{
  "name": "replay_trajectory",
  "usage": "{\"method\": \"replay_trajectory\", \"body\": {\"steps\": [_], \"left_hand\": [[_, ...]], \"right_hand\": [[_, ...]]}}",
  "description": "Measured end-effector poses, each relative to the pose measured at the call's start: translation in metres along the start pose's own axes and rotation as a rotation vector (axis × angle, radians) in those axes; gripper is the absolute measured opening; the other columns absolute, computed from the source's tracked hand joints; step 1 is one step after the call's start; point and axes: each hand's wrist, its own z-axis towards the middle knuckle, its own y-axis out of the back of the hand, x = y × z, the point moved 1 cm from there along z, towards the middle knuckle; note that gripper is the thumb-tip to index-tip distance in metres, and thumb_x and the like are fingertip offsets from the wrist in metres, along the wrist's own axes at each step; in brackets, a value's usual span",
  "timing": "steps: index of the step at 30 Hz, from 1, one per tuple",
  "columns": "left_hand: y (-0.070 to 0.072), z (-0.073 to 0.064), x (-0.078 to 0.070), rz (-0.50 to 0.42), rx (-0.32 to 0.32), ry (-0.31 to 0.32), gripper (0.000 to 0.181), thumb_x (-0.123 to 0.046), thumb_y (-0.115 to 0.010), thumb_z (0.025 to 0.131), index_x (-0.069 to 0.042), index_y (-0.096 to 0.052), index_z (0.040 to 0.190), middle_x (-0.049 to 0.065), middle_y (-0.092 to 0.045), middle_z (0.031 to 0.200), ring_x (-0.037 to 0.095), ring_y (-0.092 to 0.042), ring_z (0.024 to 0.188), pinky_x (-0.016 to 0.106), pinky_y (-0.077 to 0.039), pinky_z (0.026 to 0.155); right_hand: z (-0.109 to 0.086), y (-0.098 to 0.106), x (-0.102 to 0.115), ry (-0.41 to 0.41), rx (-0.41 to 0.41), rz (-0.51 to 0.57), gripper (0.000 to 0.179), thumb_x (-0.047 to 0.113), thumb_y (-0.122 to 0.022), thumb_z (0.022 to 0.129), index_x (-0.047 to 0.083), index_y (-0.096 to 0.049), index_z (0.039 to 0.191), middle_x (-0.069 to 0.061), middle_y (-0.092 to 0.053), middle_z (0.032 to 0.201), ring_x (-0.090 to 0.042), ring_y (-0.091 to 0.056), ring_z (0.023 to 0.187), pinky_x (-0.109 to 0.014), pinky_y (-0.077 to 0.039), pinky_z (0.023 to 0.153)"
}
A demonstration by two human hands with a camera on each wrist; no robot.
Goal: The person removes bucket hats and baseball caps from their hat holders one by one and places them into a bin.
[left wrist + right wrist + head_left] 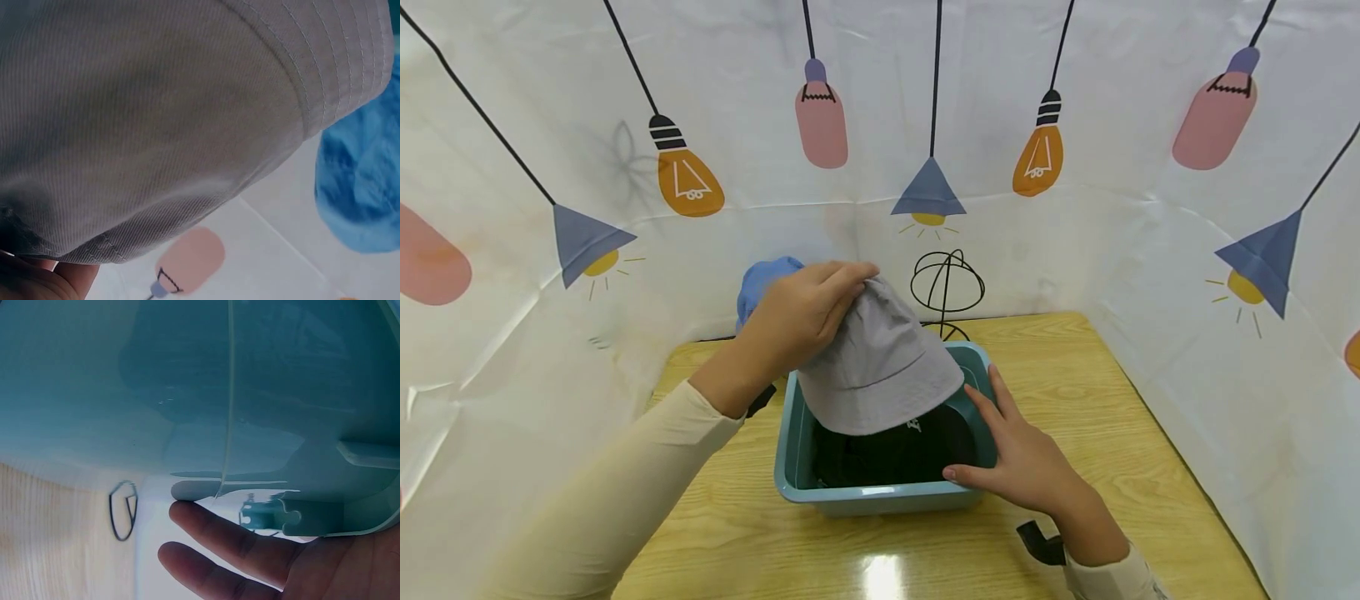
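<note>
My left hand (805,312) pinches the top of a light grey bucket hat (880,362), its brim hanging down over a teal plastic basin (786,454). Up close in the left wrist view, the hat (150,125) shows ribbed cloth and a stitched brim, with fingertips at its crown. Inside the basin lies a black cap (887,458) with white lettering, partly hidden by the hat. At the basin's right side is my right hand (1026,454), fingers spread. Its straight fingers (228,534) reach along the outer wall, and the thumb lies at the front rim.
Behind my left hand, a blue hat (763,283) stands at the back left, its support hidden. A black wire stand (945,287) rises behind the basin. The wooden table (1075,392) is enclosed by white cloth (880,92) printed with lamps.
</note>
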Motion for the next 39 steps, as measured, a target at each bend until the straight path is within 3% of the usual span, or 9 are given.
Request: {"method": "replay_trajectory", "body": {"steps": [7, 17, 25, 32, 39], "left_hand": [[-0.016, -0.007, -0.01, -0.017, 0.081, -0.018, 0.032, -0.024, -0.054, 0.109, -0.015, -0.064, 0.138, 0.007, -0.073, 0.126, 0.025, -0.07, 0.118, 0.043, -0.057, 0.1], [-0.031, -0.015, -0.021, 0.02, 0.113, -0.058, 0.033, -0.02, -0.057, 0.108, -0.016, -0.063, 0.14, 0.004, -0.073, 0.128, 0.023, -0.07, 0.117, 0.041, -0.059, 0.097], [-0.031, -0.014, -0.031, 0.005, 0.108, -0.031, 0.031, -0.024, -0.053, 0.11, -0.017, -0.062, 0.138, 0.003, -0.073, 0.126, 0.023, -0.072, 0.113, 0.04, -0.06, 0.094], [-0.035, -0.017, -0.037, 0.015, 0.171, 0.021, 0.031, -0.024, -0.052, 0.11, -0.018, -0.062, 0.139, 0.003, -0.074, 0.124, 0.024, -0.072, 0.111, 0.042, -0.061, 0.091], [-0.05, -0.022, -0.033, 0.051, 0.217, 0.025, 0.029, -0.025, -0.05, 0.111, -0.019, -0.062, 0.136, 0.001, -0.073, 0.12, 0.023, -0.073, 0.104, 0.04, -0.061, 0.085]], "right_hand": [[0.0, 0.0, 0.0, 0.004, -0.012, -0.01, 0.117, 0.083, -0.072, 0.073, 0.036, -0.019, 0.166, 0.005, 0.013, 0.175, -0.023, -0.07, 0.09, -0.036, -0.052, 0.064], [-0.001, -0.002, -0.002, 0.013, -0.018, -0.001, 0.116, 0.081, -0.073, 0.074, 0.042, -0.014, 0.165, 0.005, 0.014, 0.175, -0.027, -0.071, 0.094, -0.038, -0.053, 0.066], [-0.001, -0.001, -0.002, 0.039, -0.044, -0.009, 0.117, 0.082, -0.073, 0.073, 0.041, -0.015, 0.165, 0.002, 0.009, 0.175, -0.029, -0.071, 0.099, -0.043, -0.055, 0.07], [0.0, -0.001, -0.002, 0.033, -0.034, 0.001, 0.12, 0.084, -0.072, 0.073, 0.037, -0.013, 0.167, 0.003, 0.01, 0.175, -0.024, -0.071, 0.097, -0.041, -0.055, 0.07], [0.0, 0.0, 0.0, 0.042, -0.041, 0.026, 0.131, 0.082, -0.075, 0.071, 0.037, 0.003, 0.167, 0.002, 0.009, 0.175, -0.026, -0.071, 0.095, -0.041, -0.055, 0.068]]}}
